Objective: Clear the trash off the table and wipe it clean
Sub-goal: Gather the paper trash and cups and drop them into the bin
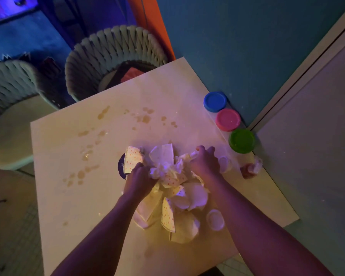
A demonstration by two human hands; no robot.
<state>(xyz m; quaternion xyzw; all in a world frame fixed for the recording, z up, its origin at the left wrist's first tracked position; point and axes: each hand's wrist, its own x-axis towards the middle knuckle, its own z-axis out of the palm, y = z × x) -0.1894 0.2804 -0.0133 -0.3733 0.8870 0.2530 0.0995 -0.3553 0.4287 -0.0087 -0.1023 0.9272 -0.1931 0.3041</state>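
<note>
Three round tubs are sitting in a row along the right edge, against the teal wall (247, 36): a blue-lidded tub (215, 102) farthest away, a pink-lidded tub (228, 119) touching it, and a green-lidded tub (241, 140) nearest. Two woven-backed chairs are standing at the far side, one chair (116, 56) at the far corner and the other chair (10, 92) to the left. An orange strip (147, 22) is running down behind them.

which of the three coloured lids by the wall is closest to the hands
The green lid. It ends the row nearest the person, just beyond the right hand; the pink lid and blue lid sit farther back along the wall.
</note>
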